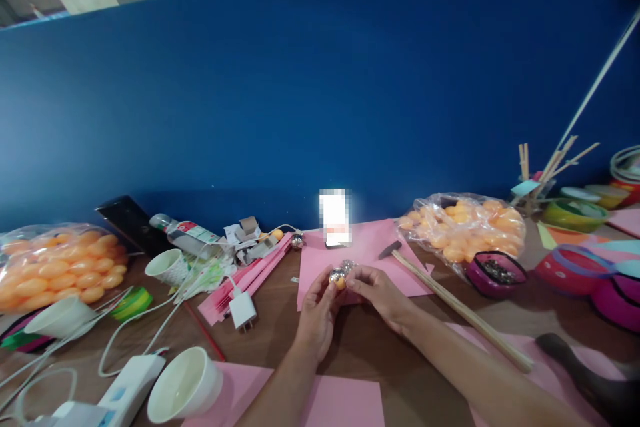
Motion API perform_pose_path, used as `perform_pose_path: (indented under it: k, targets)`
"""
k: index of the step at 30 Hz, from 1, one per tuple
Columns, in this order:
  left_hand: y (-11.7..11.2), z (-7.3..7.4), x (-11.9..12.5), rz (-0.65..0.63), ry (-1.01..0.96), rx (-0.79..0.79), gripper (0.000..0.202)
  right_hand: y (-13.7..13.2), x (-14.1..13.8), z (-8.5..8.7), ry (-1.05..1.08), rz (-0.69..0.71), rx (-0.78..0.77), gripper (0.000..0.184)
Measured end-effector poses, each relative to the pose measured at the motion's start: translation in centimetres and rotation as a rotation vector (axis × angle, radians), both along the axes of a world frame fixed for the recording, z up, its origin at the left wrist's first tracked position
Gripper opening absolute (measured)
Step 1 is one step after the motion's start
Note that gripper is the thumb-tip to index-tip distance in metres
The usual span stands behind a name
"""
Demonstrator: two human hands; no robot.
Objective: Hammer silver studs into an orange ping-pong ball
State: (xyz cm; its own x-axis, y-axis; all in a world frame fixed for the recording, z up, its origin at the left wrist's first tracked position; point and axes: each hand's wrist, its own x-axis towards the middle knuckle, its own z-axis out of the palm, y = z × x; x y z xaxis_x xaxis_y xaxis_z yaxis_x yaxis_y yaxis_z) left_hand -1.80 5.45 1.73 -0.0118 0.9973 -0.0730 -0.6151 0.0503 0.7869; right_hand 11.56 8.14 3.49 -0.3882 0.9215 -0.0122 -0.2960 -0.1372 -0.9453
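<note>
My left hand [316,312] and my right hand [376,290] meet over the brown table, above the near edge of a pink paper sheet [367,250]. Together their fingertips pinch a small orange ball [340,278] that is partly covered with shiny silver studs. Both hands are closed on it, left from the left side, right from the right. A hammer with a long wooden handle [460,310] lies just right of my right hand, its dark head by the pink sheet.
Bags of orange balls sit at left [55,267] and right [465,227]. White paper cups [185,385], a charger [243,310] with cables, a bottle [187,233], a magenta dish of studs [495,273], coloured bowls [575,213] and a blue wall [320,93] surround the spot.
</note>
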Motion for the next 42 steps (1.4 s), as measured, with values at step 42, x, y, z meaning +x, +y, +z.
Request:
perform_pose_path:
  k: [42]
  targets:
    - [-0.01, -0.18, -0.07, 0.016, 0.058, 0.006, 0.046, -0.30, 0.19, 0.79, -0.106, -0.005, 0.055, 0.024]
